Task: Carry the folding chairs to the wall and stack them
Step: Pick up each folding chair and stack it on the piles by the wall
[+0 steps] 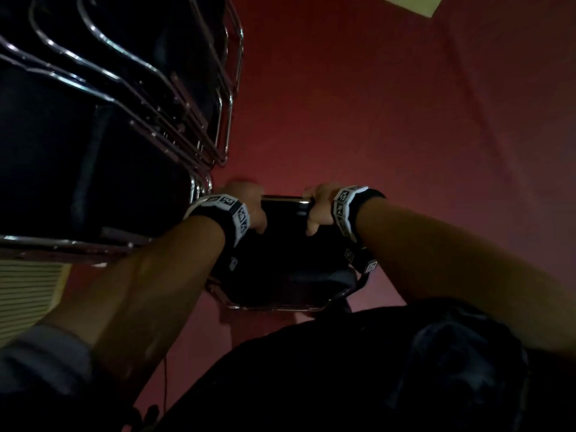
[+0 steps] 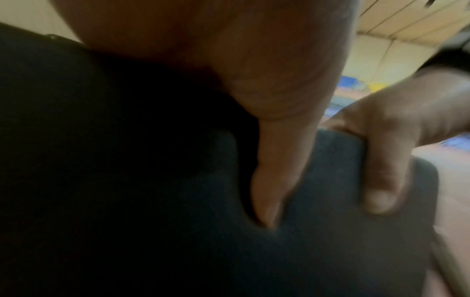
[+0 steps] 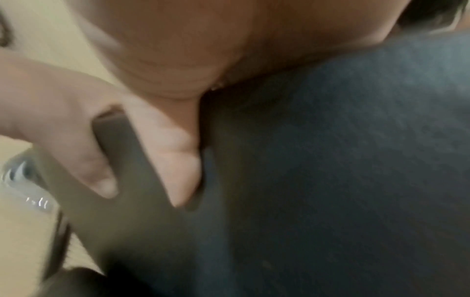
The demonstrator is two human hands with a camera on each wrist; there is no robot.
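Observation:
A black padded chair (image 1: 286, 247) with a chrome frame is held in front of me by the top edge of its backrest. My left hand (image 1: 251, 210) grips that edge on the left, thumb pressed into the padding on my side. My right hand (image 1: 316, 210) grips it on the right the same way. The left wrist view shows my left thumb (image 2: 277, 164) dug into the dark cushion (image 2: 330, 241), with my right hand (image 2: 396, 148) beside it. In the right wrist view both hands clamp the backrest (image 3: 330, 170). A stack of black chairs (image 1: 109, 120) with chrome tubes stands close on my left.
The floor (image 1: 389, 104) is red and dimly lit, bare to the right of the stack. A pale ribbed panel (image 1: 28, 294) shows at the lower left under the stack's frame. A pale patch (image 1: 411, 3) sits at the top edge. My dark clothing (image 1: 374, 369) fills the bottom.

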